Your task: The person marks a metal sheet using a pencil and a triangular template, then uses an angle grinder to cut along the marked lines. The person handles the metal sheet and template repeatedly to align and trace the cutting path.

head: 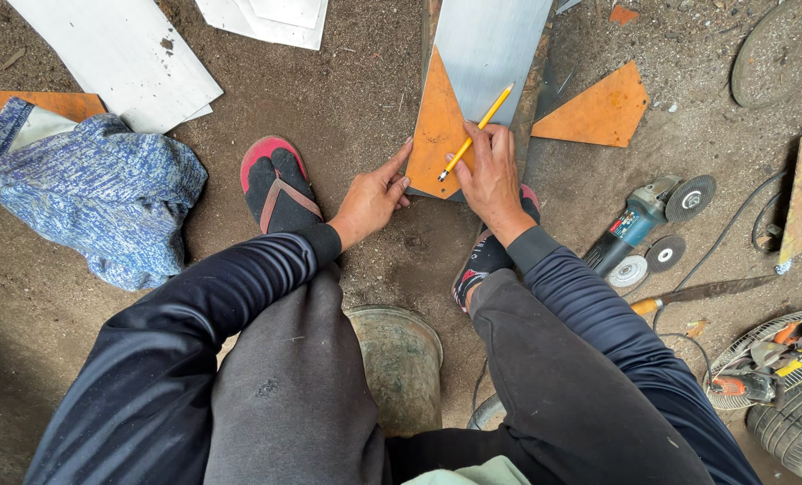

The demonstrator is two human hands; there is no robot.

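Observation:
My right hand [491, 171] holds a yellow pencil [477, 130], its tip resting on an orange triangular plate [437, 130]. That plate lies on the near end of a long grey metal sheet [486, 45] on the dirt floor. With fingers spread, my left hand [374, 196] touches the left edge of the orange plate. Both feet, in socks and sandals, flank the sheet: the left foot [277, 184] apart to the left, the right foot [491, 251] under my right wrist.
An angle grinder [639, 224] with loose discs [648, 260] lies to the right, beside a long knife [702, 292]. Another orange triangle [598, 112] lies at the upper right. A blue knitted cloth [95, 193] and white sheets [122, 54] lie left. A round metal stool [401, 355] sits between my knees.

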